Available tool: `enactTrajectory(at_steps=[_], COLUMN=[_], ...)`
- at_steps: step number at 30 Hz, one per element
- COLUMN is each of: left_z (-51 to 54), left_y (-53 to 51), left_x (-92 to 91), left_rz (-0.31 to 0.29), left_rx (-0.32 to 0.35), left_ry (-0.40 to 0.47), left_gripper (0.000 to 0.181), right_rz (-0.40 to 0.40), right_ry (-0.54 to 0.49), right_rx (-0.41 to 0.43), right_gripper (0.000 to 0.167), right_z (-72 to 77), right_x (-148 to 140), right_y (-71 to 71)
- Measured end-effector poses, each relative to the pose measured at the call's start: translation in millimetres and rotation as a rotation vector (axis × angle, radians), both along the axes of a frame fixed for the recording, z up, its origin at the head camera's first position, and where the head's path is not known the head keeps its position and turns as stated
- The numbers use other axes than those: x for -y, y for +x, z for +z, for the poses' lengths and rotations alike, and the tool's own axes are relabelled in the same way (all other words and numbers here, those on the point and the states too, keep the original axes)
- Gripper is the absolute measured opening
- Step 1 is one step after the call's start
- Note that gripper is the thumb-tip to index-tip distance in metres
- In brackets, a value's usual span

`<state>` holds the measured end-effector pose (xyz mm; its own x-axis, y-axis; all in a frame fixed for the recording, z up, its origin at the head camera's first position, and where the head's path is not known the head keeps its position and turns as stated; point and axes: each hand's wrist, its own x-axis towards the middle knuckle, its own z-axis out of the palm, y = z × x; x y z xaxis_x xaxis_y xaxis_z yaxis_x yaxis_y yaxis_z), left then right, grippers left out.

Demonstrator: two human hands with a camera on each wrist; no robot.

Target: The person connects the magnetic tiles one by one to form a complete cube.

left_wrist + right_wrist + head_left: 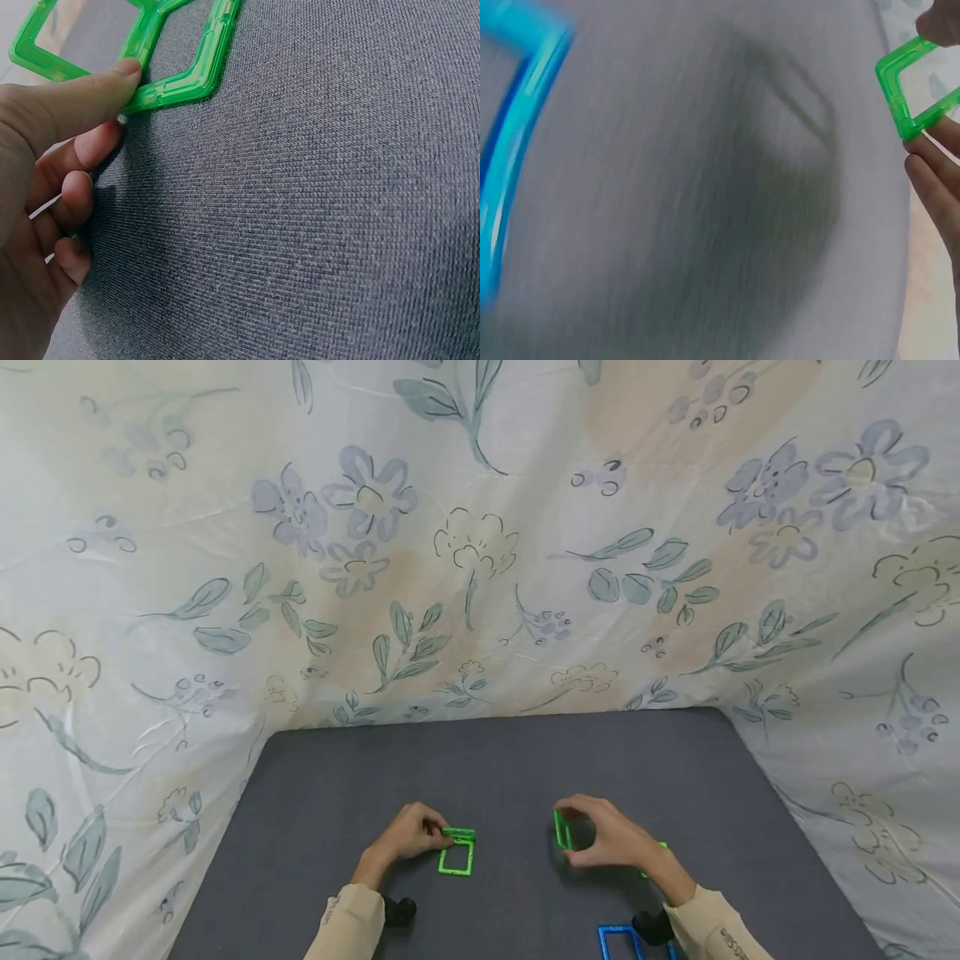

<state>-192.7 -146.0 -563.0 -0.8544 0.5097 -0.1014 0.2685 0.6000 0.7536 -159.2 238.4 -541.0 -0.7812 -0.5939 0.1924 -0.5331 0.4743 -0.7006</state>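
Note:
Two green magnetic square frame tiles meet edge to edge at my left hand (411, 832). One tile (455, 873) lies flat on the dark cloth, while the other tile (459, 832) stands raised along its far edge. My left thumb and index finger pinch the pair near that joint, as the left wrist view shows, with the other fingers curled below. Over the cloth to the right, my right hand (611, 835) holds another green square tile (891, 86) on edge between thumb and fingertips. Its shadow falls on the cloth.
A blue frame tile (618, 929) lies near the front right, partly hidden by the right wrist's black camera (652, 928). Behind the right wrist, bits of another green piece (663, 845) show. Flowered fabric (480, 610) hangs behind the dark table surface (495, 768).

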Motion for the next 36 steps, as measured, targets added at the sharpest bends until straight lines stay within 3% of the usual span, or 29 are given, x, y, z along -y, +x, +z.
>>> enactTrajectory(at_steps=[8,15,25,36], left_z=[0.7,-1.7,-1.3,-1.7], left_y=[-0.4,-1.6,-3.0,-2.4], left_x=[0.1,1.4,0.7,1.3], left_rz=[-0.002,-0.001,-0.005,-0.002], left_rx=[0.003,0.016,0.005,0.003], left_ry=[-0.008,0.006,-0.004,-0.007], left_gripper=[0.005,0.004,0.005,0.005], right_rz=[0.007,0.024,-0.027,-0.085], right_ry=[-0.148,-0.245,-0.314,-0.298], right_rx=[0.039,0.070,0.143,0.183], right_gripper=[0.058,0.055,0.057,0.059], right_z=[0.7,-7.7,-23.3,-34.7], right_x=[46.7,82.9,129.0,142.1], right_y=[-3.7,-3.1,6.4,14.3])
